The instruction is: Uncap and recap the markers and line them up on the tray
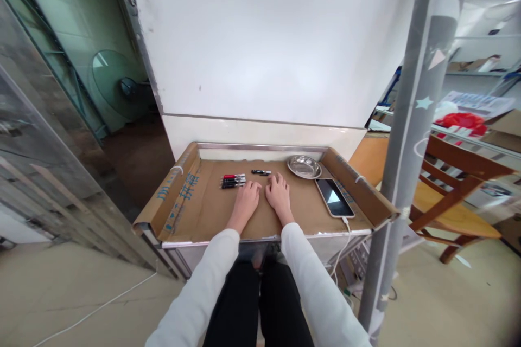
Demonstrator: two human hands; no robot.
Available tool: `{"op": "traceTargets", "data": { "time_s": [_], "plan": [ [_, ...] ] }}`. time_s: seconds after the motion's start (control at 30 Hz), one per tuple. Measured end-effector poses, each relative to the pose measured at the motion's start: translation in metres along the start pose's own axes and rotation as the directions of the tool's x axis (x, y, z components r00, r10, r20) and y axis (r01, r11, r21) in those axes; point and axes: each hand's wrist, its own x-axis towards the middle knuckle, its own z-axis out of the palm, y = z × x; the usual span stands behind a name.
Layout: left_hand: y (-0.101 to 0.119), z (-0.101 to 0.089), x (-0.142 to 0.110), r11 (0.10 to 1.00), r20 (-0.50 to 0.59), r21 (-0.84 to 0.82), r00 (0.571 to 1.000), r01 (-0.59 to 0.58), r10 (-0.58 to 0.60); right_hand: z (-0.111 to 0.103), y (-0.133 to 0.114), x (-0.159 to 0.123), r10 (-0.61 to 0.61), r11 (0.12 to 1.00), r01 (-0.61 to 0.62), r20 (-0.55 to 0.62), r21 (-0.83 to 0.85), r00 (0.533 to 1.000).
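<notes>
My left hand (246, 199) and my right hand (279, 193) lie flat, side by side, on a small table covered with brown cardboard (215, 209); the fingers are stretched out and hold nothing. Just left of my left fingertips sits a small row of pens (233, 180), red and black. A single black pen (261, 172) lies crosswise just beyond my right fingertips. A round metal dish (304, 166) stands at the back right. A phone (334, 197) lies screen up on the right, with a white cable (345, 241) plugged in.
A white wall panel (264, 38) rises right behind the table. A grey pole (402, 162) stands at the table's right corner, with a wooden chair (459, 195) beyond it. Metal panels lean at the left. A white cord (93, 312) runs across the floor.
</notes>
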Motion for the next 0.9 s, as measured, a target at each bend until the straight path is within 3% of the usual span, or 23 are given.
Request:
{"op": "traceTargets", "data": {
  "time_s": [0.2,0.4,0.73,0.9],
  "plan": [
    [-0.002,0.006,0.012,0.985,-0.121,-0.175,0.992,-0.002,-0.02,-0.003,-0.002,0.0,-0.009,1.0,0.009,0.003,-0.013,1.0],
    [-0.01,0.014,0.022,0.969,-0.185,-0.247,0.981,0.011,-0.058,-0.007,-0.001,0.001,-0.043,0.999,0.044,0.038,-0.017,0.998],
    [-0.013,0.013,0.025,0.989,-0.226,-0.146,0.974,-0.032,-0.002,0.001,0.0,0.002,0.001,0.999,0.0,0.033,-0.038,0.999],
    [-0.014,0.01,0.024,0.991,-0.277,-0.125,0.958,0.04,-0.074,-0.002,-0.001,0.002,0.0,0.999,0.001,0.024,-0.047,1.0]
  ]
}}
